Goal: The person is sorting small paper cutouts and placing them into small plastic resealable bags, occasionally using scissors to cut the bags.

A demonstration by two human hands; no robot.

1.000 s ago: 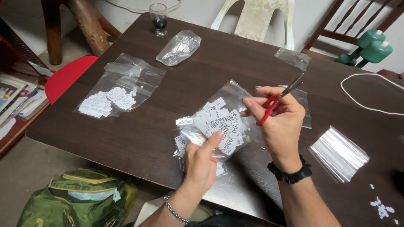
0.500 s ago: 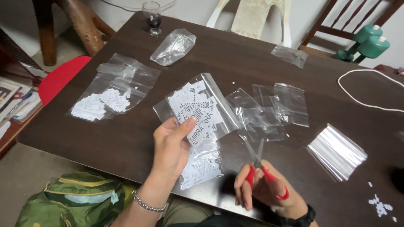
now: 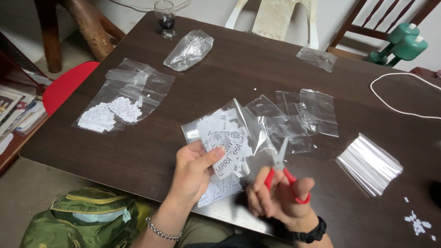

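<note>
My left hand [image 3: 194, 172] grips a clear plastic bag [image 3: 225, 138] full of small printed paper slips, held up over the near edge of the dark wooden table [image 3: 239, 69]. My right hand [image 3: 278, 197] holds red-handled scissors [image 3: 284, 171] with the blades pointing up, just right of the bag. More slips [image 3: 218, 190] lie under the bag by my left hand. Several empty clear bags [image 3: 298, 115] lie spread on the table behind the scissors.
A filled bag of slips [image 3: 117, 108] lies at the left, a crumpled bag [image 3: 188, 50] and a glass [image 3: 165, 18] at the back. A stack of clear bags [image 3: 370, 163] sits right, with a white cord [image 3: 395, 92] and paper scraps [image 3: 417, 222]. A green backpack [image 3: 82, 220] rests below.
My right hand came down from over the bag to the near table edge with the scissors. My left hand lifted the bag of slips and holds it up.
</note>
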